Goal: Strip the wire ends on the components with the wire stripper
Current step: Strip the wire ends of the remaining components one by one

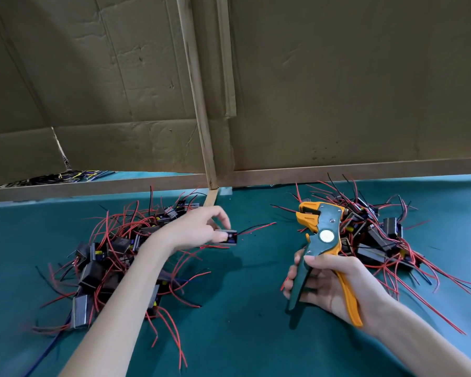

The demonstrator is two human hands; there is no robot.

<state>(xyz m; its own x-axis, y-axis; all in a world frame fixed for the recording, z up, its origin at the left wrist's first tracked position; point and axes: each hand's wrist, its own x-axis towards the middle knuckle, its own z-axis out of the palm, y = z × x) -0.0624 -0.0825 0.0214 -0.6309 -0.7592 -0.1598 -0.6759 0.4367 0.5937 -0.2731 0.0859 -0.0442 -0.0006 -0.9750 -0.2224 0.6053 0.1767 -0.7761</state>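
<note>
Pinching component (230, 237) between left hand (195, 230) fingers (223, 216) | right hand (335, 284) gripping wire stripper (324, 235)

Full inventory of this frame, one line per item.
wire stripper: one, green-orange, upright, centre-right
component: one, black, pinched between the piles
component wires: two, red and black, pointing toward the wire stripper
left pile: components uncounted, black, red/black wires, table left
right pile: same mix, behind the wire stripper
table cloth: one, teal, underneath
cardboard wall: brown, rear
left hand: pinches component
right hand: grips wire stripper handles
</note>
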